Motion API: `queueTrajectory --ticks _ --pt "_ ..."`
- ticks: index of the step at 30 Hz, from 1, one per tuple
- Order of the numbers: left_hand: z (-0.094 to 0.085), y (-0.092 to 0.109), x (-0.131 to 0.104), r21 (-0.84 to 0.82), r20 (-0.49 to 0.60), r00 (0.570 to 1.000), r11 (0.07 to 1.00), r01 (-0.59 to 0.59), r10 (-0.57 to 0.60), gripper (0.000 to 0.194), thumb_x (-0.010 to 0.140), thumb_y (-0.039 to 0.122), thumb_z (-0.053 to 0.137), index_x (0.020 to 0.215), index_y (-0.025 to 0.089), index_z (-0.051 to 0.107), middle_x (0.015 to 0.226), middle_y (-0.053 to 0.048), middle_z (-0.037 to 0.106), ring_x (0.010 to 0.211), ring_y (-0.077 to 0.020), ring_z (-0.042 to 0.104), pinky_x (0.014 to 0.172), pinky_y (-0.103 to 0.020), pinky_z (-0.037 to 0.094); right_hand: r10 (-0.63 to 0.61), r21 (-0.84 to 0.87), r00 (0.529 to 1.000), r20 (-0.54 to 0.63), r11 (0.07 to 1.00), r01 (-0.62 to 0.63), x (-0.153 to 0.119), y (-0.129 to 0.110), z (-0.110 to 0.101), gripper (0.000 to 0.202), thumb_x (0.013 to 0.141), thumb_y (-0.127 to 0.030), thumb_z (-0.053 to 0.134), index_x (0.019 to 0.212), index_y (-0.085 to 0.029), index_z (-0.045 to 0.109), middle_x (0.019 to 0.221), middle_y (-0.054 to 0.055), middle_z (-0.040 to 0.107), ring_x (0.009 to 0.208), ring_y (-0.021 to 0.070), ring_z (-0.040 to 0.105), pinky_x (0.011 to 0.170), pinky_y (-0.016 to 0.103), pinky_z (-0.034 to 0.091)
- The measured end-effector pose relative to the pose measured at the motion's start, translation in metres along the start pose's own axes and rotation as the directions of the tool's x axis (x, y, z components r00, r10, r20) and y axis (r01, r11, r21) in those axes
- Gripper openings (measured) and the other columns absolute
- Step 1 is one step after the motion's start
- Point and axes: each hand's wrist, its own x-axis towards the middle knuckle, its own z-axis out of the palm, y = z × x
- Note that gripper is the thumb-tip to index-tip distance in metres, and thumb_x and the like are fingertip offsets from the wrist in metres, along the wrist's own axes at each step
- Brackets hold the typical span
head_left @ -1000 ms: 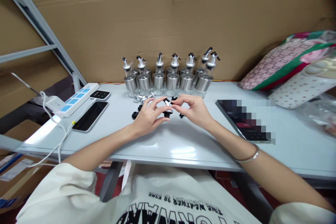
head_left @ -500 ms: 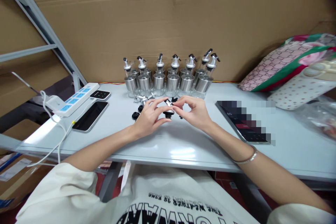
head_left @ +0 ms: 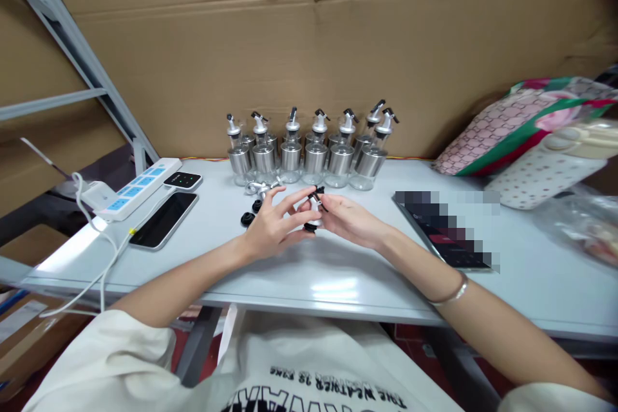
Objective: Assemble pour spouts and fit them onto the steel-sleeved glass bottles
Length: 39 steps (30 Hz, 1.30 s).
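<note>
Between my two hands, just above the table, is a pourer spout point(head_left: 315, 203) with a silver-white body, a black lever on top and a black ribbed stopper below. My left hand point(head_left: 277, 222) holds it from the left, fingers stretched across its side. My right hand point(head_left: 351, 221) grips it from the right, fingers curled around the body. Black stopper pieces point(head_left: 248, 219) lie left of my left hand, and loose silver spout parts point(head_left: 261, 187) lie behind it. Behind the hands stands a row of glass bottles with steel sleeves point(head_left: 291, 157), several topped with similar spouts.
A white power strip point(head_left: 140, 188), a small black device point(head_left: 182, 179) and a phone point(head_left: 165, 220) with a white cable are at left. A tablet-like screen point(head_left: 441, 238), partly blurred out, lies at right near a dotted white bottle point(head_left: 535, 170) and a patterned bag point(head_left: 492, 129). Cardboard stands behind.
My right hand has turned and shifted its grip, its fingers now wrapping the spout's body. The spout sits more upright, and the left fingers have spread slightly. The whole view has tilted a little.
</note>
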Motion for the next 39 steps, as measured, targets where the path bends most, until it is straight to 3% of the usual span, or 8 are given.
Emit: queueTrajectory --ticks 4,12,17,23,27,32,36,39 --pt "0.000 0.001 0.001 -0.023 -0.023 1.000 1.000 -0.021 0.020 0.033 0.089 0.041 0.053 0.115 0.020 0.049 0.128 -0.019 0.055 0.080 -0.0136 0.064 0.098 -0.042 0.036 0.003 0.006 0.999 -0.042 1.000 -0.003 0.002 0.002 0.002 0.037 0.067 -0.053 0.073 0.074 -0.016 0.068 0.072 0.002 0.065 0.070 0.0133 0.060 0.072 0.028 0.048" --pt "-0.002 0.007 0.004 -0.047 -0.058 0.998 0.999 -0.011 0.009 0.039 0.088 0.039 0.055 0.118 0.018 0.042 0.124 -0.019 0.058 0.117 -0.0224 0.053 0.095 -0.041 0.040 -0.049 -0.012 0.996 -0.074 0.999 0.048 0.003 0.004 0.010 0.045 0.060 -0.059 0.074 0.065 -0.016 0.065 0.060 0.001 0.061 0.060 0.0136 0.056 0.059 0.026 0.042" --pt "-0.003 0.005 0.004 -0.114 -0.066 0.994 0.990 0.080 -0.087 0.032 0.088 0.034 0.055 0.114 0.020 0.044 0.122 -0.015 0.059 0.085 -0.0173 0.063 0.091 -0.041 0.041 -0.085 -0.081 0.985 -0.148 0.994 0.074 0.006 0.012 0.009 0.049 0.060 -0.062 0.072 0.058 -0.014 0.062 0.057 0.000 0.056 0.052 0.0105 0.047 0.052 0.025 0.036" --pt "0.001 0.003 0.001 -0.174 -0.121 0.987 0.981 0.085 -0.107 0.020 0.090 0.022 0.051 0.109 0.020 0.043 0.100 -0.005 0.068 0.051 -0.0074 0.055 0.090 -0.040 0.043 -0.020 0.014 0.988 -0.154 1.000 0.023 0.007 0.010 0.007 0.046 0.067 -0.060 0.069 0.061 -0.015 0.061 0.061 0.001 0.056 0.060 0.0121 0.051 0.061 0.025 0.041" --pt "0.000 0.006 0.003 -0.131 -0.138 0.990 0.991 0.008 -0.026 0.020 0.089 0.010 0.044 0.105 0.021 0.043 0.090 0.001 0.070 0.065 -0.0094 0.064 0.093 -0.038 0.041 -0.021 0.036 0.987 -0.160 0.999 0.027 0.005 0.002 0.009 0.040 0.068 -0.054 0.071 0.062 -0.017 0.056 0.061 -0.001 0.055 0.060 0.0120 0.052 0.063 0.026 0.044" --pt "-0.004 0.010 0.006 -0.177 -0.091 0.995 0.984 0.027 -0.044 0.021 0.087 0.010 0.046 0.106 0.019 0.042 0.113 -0.012 0.065 0.067 -0.0096 0.065 0.091 -0.039 0.042 -0.080 -0.046 0.970 -0.231 0.996 0.072 0.012 -0.024 0.008 0.052 0.073 -0.069 0.054 0.059 -0.021 0.039 0.060 0.000 0.055 0.055 0.0143 0.051 0.056 0.028 0.044" --pt "-0.002 0.011 0.005 -0.228 -0.047 0.999 0.974 -0.014 0.003 0.025 0.086 0.010 0.044 0.110 0.018 0.042 0.100 -0.009 0.069 0.085 -0.0140 0.067 0.088 -0.036 0.045 -0.366 -0.381 0.877 -0.311 0.893 0.238 0.032 -0.074 -0.010 0.051 0.075 -0.069 0.048 0.060 -0.022 0.035 0.061 0.001 0.054 0.052 0.0134 0.047 0.054 0.028 0.042" --pt "-0.001 0.012 0.004 -0.253 -0.012 1.000 0.967 -0.023 0.020 0.025 0.087 0.011 0.043 0.111 0.019 0.042 0.099 -0.008 0.069 0.094 -0.0151 0.066 0.086 -0.033 0.046 -0.675 -0.709 0.692 -0.255 0.617 0.341 0.051 -0.124 -0.033 0.045 0.079 -0.063 0.046 0.062 -0.022 0.036 0.069 0.003 0.058 0.057 0.0121 0.047 0.057 0.025 0.040"
